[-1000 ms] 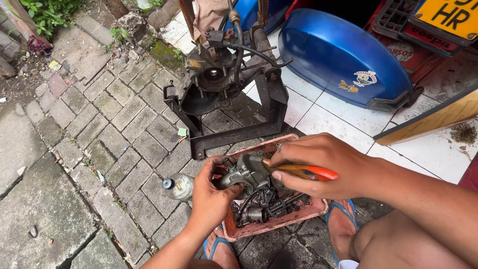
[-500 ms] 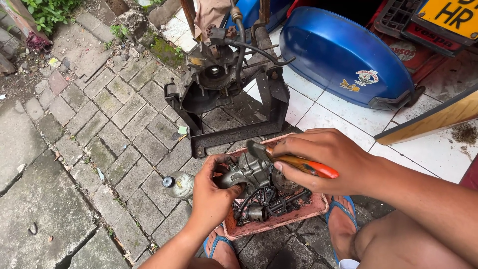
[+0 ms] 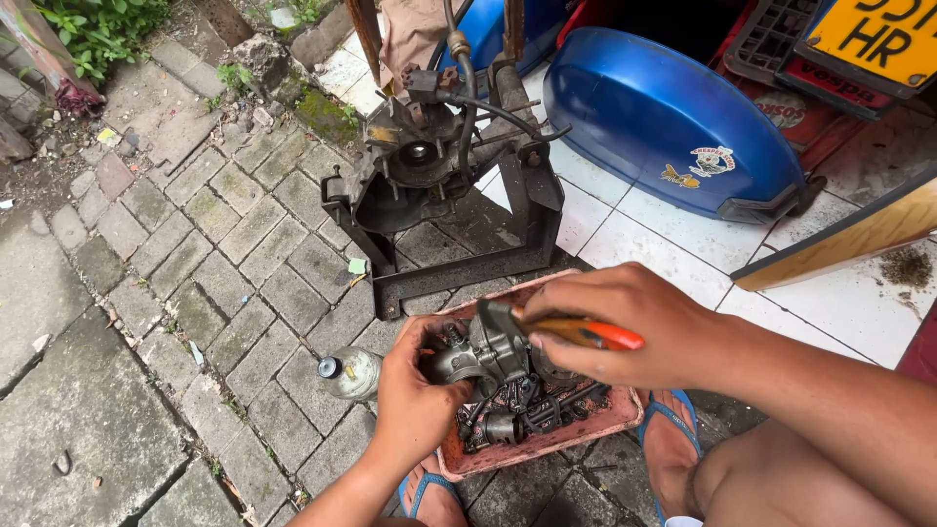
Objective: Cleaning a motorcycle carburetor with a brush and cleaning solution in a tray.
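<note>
The carburettor (image 3: 483,353) is seen in the head view, held just above a reddish tray (image 3: 586,422) of bolts and small parts. It is clasped from the side by the left hand (image 3: 415,390), whose grip is closed round the curved pipe end, thumb on top. To the right of that grip, an orange-handled tool (image 3: 576,333) is held in the closed grip of the right hand (image 3: 625,322), its metal tip laid against the top of the carburettor.

The part is judged to be a stiff metal casting, fairly heavy for its size, and probably greasy and slippery; the bulky body is thought a safer hold than the thin levers and fittings. It looks dull grey, grimy and knobbly.

Left of the left-hand grip, a small bottle (image 3: 348,372) lies on the paving. Beyond both grips, a dark engine on a stand (image 3: 444,195) and a blue panel (image 3: 673,117) are seen.
</note>
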